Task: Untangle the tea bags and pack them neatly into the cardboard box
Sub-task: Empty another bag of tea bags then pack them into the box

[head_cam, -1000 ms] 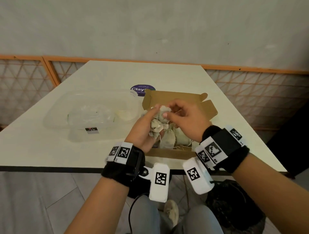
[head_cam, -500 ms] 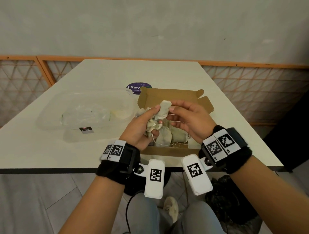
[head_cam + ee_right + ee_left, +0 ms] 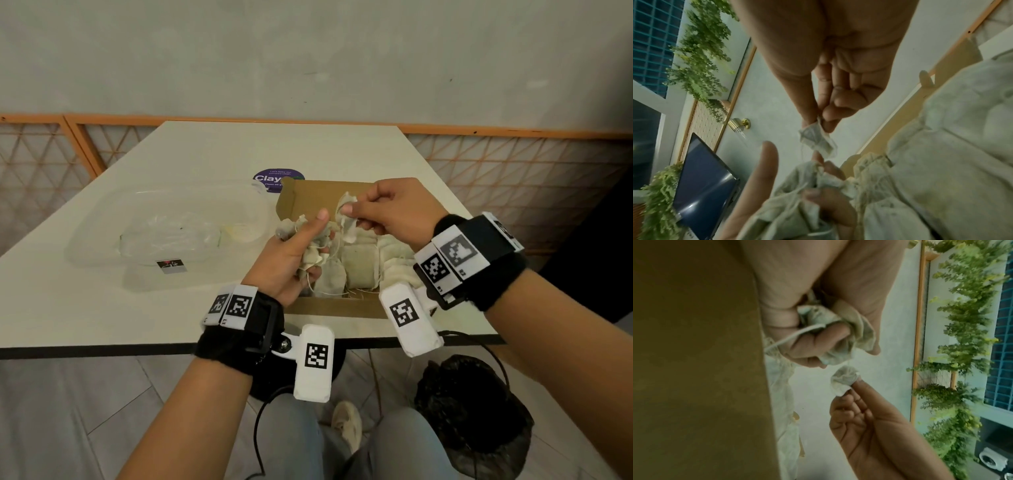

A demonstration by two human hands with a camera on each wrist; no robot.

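My left hand (image 3: 301,246) grips a tangled clump of tea bags (image 3: 310,255) above the near left part of the open cardboard box (image 3: 308,195); the clump (image 3: 830,331) is bunched in its curled fingers. My right hand (image 3: 383,212) pinches one tea bag (image 3: 346,219) between thumb and forefinger, held up just right of the clump (image 3: 803,194). That bag (image 3: 818,141) hangs from the pinch with a thin string trailing toward the clump. Several flat tea bags (image 3: 359,267) lie inside the box.
A clear plastic container (image 3: 164,233) stands on the white table (image 3: 102,308) left of the box. A purple round sticker (image 3: 270,178) lies behind the box. The table's near edge runs below my wrists; a black bag (image 3: 472,414) sits on the floor.
My right hand has drawn one tea bag up and to the right, away from the clump. My left hand still holds the clump, its thumb now raised.
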